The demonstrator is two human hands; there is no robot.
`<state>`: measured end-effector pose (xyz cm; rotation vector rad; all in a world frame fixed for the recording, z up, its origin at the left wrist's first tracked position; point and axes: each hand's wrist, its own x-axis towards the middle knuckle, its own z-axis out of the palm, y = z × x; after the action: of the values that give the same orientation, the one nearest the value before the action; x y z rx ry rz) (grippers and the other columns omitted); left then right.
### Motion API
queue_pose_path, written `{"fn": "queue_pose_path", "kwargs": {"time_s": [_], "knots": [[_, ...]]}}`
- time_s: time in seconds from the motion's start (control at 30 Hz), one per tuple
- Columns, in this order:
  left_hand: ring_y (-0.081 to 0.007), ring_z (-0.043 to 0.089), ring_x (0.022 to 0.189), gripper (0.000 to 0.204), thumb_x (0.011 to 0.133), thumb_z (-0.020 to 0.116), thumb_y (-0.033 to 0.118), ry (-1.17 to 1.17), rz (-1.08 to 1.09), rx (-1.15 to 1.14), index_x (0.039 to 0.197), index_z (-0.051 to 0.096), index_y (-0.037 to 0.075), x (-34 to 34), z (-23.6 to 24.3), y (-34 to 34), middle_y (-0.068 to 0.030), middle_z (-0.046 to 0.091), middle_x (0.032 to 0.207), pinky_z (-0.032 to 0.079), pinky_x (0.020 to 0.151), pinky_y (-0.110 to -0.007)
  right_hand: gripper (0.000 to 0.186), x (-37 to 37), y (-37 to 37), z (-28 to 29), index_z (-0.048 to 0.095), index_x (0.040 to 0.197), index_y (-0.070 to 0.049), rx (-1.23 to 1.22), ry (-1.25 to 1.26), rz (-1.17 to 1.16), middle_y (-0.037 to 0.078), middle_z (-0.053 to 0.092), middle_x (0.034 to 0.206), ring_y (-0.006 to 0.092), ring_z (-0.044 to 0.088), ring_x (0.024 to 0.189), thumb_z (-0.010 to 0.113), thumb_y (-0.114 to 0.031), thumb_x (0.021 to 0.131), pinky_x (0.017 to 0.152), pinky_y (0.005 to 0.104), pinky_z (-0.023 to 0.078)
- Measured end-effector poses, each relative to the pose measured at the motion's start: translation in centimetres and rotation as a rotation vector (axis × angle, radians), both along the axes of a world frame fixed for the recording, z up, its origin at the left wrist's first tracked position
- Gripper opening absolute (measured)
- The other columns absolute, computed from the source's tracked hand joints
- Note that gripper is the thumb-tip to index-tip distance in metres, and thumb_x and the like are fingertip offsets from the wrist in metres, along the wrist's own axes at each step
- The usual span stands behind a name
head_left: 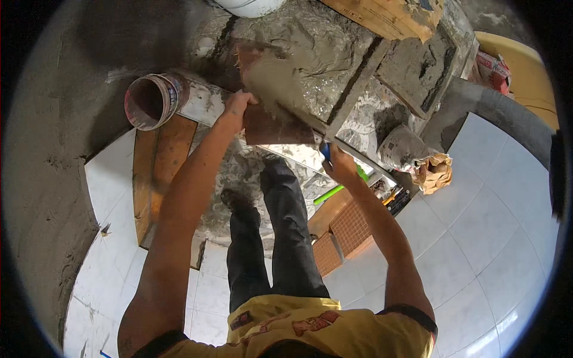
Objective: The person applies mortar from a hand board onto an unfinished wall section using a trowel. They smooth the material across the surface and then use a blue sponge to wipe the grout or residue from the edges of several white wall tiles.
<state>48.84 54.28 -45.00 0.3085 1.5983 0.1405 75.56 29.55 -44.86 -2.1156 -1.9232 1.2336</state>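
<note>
My left hand (239, 104) grips the left edge of a flat reddish-brown board (277, 132). Wet grey mortar (274, 77) covers much of the board's upper part. At the board's right corner, my right hand (342, 166) is closed around the blue handle (325, 151) of a trowel. A narrow dark blade seems to slant up and left from it, along the mortar; its outline is partly lost in the grey. Beyond the board lies a mortar-smeared surface (325, 56) crossed by dark grooves.
A dirty bucket (146, 102) lies tipped at left, above wooden planks (161, 161). A mortar-coated container (399, 146) and crumpled brown paper (434, 173) are at right. Tools lie near a green level (328, 194) and brown mosaic tiles (352, 221). Cardboard (388, 17) overhangs the far side.
</note>
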Motion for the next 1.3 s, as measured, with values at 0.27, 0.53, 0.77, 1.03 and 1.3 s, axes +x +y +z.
{"fn": "queue_pose_path", "kwargs": {"time_s": [0.27, 0.53, 0.77, 1.03, 1.3], "knots": [[-0.0346, 0.046, 0.121, 0.064, 0.085, 0.054, 0.014, -0.084, -0.077, -0.007, 0.145, 0.036, 0.005, -4.0, -2.5, -2.1, -0.0160, 0.047, 0.132, 0.037, 0.107, -0.053, 0.032, -0.5, 12.5, -11.5, 0.056, 0.104, -0.001, 0.214, -0.166, -0.548, 0.024, 0.068, 0.081, 0.0404, 0.066, 0.071, 0.070, -0.021, 0.083, 0.064, 0.0471, 0.052], [-0.0387, 0.035, 0.138, 0.076, 0.080, 0.058, 0.012, 0.099, -0.036, -0.024, 0.151, 0.031, 0.006, -17.6, -10.7, -4.0, -0.0200, 0.037, 0.150, 0.021, 0.115, -0.057, 0.028, -1.2, 16.9, -11.4, 0.052, 0.095, 0.001, 0.420, 0.032, -0.696, 0.014, 0.061, 0.070, 0.0248, 0.057, 0.060, 0.070, -0.015, 0.082, 0.062, 0.0409, 0.049], [-0.0366, 0.044, 0.131, 0.079, 0.075, 0.060, 0.011, 0.170, -0.208, 0.186, 0.149, 0.034, 0.003, -17.1, -11.8, -4.2, -0.0253, 0.047, 0.140, 0.036, 0.109, -0.047, 0.030, -2.5, 8.3, -12.4, 0.058, 0.093, 0.002, 0.169, -0.005, -0.592, 0.017, 0.063, 0.068, 0.0322, 0.065, 0.067, 0.065, -0.024, 0.081, 0.067, 0.0453, 0.050], [-0.0412, 0.060, 0.107, 0.058, 0.082, 0.061, 0.014, 0.535, -0.481, 0.630, 0.137, 0.048, 0.001, -18.3, -11.3, -7.2, -0.0277, 0.059, 0.122, 0.048, 0.092, -0.044, 0.034, -6.9, 6.3, -16.1, 0.062, 0.094, -0.002, -0.099, 0.107, -0.761, 0.012, 0.063, 0.069, 0.0223, 0.061, 0.051, 0.068, -0.033, 0.081, 0.047, 0.0387, 0.051], [-0.0373, 0.055, 0.121, 0.047, 0.092, 0.051, 0.012, 1.019, -0.625, 0.808, 0.138, 0.049, 0.005, -28.0, -7.7, 6.0, -0.0158, 0.057, 0.135, 0.045, 0.102, -0.046, 0.053, -9.0, 5.6, -20.2, 0.063, 0.099, 0.004, -0.030, -0.184, -0.719, 0.024, 0.069, 0.089, 0.0443, 0.066, 0.082, 0.065, -0.047, 0.085, 0.075, 0.0510, 0.052]]}}
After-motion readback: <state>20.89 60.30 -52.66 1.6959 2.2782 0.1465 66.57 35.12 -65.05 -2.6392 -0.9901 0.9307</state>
